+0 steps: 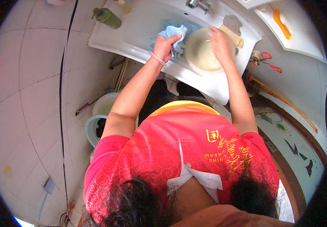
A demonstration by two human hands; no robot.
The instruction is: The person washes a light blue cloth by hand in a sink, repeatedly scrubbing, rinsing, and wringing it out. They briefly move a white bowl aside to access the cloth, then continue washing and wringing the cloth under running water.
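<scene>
My left hand [164,46] grips a bunched light blue cloth [177,30] above the white washbasin [135,51], and more blue cloth lies beneath it in the bowl. A pale bracelet circles my left wrist. To the right of the cloth sits a round, cream-coloured plastic basin [193,61], partly over the washbasin's front ledge. My right hand [219,44] is over the right side of this basin, its fingers blurred near the far rim. Whether those fingers hold anything cannot be made out.
A chrome faucet [199,5] rises at the back. A green bottle [108,18] stands at left. Grey cloth [233,24] and a yellowish sponge-like piece [234,35] lie at right. Red-handled scissors [271,62] hang beside the washbasin. A pale bucket [91,129] stands by my left elbow.
</scene>
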